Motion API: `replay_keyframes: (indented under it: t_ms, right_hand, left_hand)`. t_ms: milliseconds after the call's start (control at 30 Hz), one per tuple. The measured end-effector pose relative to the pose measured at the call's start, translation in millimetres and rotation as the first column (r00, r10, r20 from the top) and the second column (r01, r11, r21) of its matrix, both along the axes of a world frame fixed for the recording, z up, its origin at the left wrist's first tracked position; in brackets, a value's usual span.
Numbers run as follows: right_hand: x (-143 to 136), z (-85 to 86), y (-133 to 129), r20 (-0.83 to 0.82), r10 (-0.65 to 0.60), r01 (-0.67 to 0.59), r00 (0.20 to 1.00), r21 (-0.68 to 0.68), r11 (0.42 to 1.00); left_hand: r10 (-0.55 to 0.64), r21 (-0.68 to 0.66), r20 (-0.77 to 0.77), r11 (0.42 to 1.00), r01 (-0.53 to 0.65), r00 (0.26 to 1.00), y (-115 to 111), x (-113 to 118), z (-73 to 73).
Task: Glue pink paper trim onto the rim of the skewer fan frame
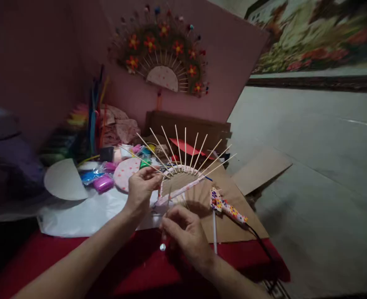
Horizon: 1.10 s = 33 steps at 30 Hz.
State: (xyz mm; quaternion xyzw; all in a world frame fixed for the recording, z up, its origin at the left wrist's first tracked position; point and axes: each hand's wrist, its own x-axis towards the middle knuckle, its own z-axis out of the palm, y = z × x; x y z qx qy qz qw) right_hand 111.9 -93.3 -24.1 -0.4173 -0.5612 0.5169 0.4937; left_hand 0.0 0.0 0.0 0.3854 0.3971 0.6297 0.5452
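Note:
A cardboard half-circle (178,182) with a spotted cloth edge stands tilted near the table's middle, thin wooden sticks fanning upward from its curved rim. My left hand (143,187) pinches the lowest stick at the left side of the fan. Just below the straight edge, my right hand (183,232) has its fingers curled together; a thin, blurred stick seems to rise from them, too unclear to make out fully. To the right lies a glue gun (230,207) wrapped in flowered cloth, a white glue stick (215,232) coming out beneath it.
Brown cardboard (233,230) lies under the glue gun, on a red tablecloth (133,261). At the left are a white half-circle (64,180), a spotted piece (126,173) and purple packets (103,183). A finished-looking fan with flowers (163,77) hangs on the wall behind.

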Motion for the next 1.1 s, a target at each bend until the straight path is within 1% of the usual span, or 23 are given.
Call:
replay_keyframes:
  t_ms: [67, 100, 200, 333, 433, 667, 833, 933, 1000, 1100]
  right_hand:
    - [2, -3.5, 9, -0.033, -0.179, 0.18, 0.983, 0.054, 0.982]
    - [3, -4.6, 14, -0.055, -0.24, 0.244, 0.969, 0.065, 0.968]
    - [4, -4.5, 27, -0.087, -0.311, 0.314, 0.946, 0.025, 0.949]
    - [6, -3.1, 39, -0.137, -0.318, 0.322, 0.938, 0.009, 0.947]
    - [8, -2.3, 44, -0.135, -0.338, 0.344, 0.931, 0.022, 0.939]
    - [17, 9.5, 42, -0.094, -0.32, 0.327, 0.943, 0.076, 0.942]
    - [24, 10.5, 42, -0.048, -0.299, 0.302, 0.953, 0.069, 0.951]
    - [28, 11.7, 42, -0.018, -0.293, 0.293, 0.956, 0.08, 0.953]
    - [32, 15.1, 41, 0.008, -0.254, 0.253, 0.967, 0.064, 0.965]
    - [42, 23.1, 36, 0.075, -0.184, 0.181, 0.98, 0.038, 0.983]
  left_hand:
    - [0.007, 0.004, -0.005, 1.0, -0.007, 1.0, 0, -1, -0.7]
    - [0.008, 0.007, -0.005, 1.0, -0.008, 1.0, 0, -2, -1.0]
    - [-0.002, 0.02, 0.006, 1.0, 0.002, 1.0, 0, -2, -1.6]
    - [-0.034, 0.022, 0.028, 0.999, 0.033, 0.999, -2, -1, -1.7]
    - [-0.072, 0.026, 0.028, 0.997, 0.071, 0.997, -4, -2, -2.0]
    - [-0.25, 0.061, 0.014, 0.967, 0.249, 0.968, -5, -5, -2.7]
    - [-0.325, 0.024, -0.033, 0.945, 0.325, 0.945, -4, -5, 0.0]
    - [-0.385, 0.033, -0.064, 0.921, 0.388, 0.921, -5, -4, 1.2]
    - [-0.391, 0.044, -0.067, 0.918, 0.394, 0.918, -6, -4, 1.4]
    - [-0.354, 0.042, -0.068, 0.933, 0.358, 0.933, -5, -5, 0.7]
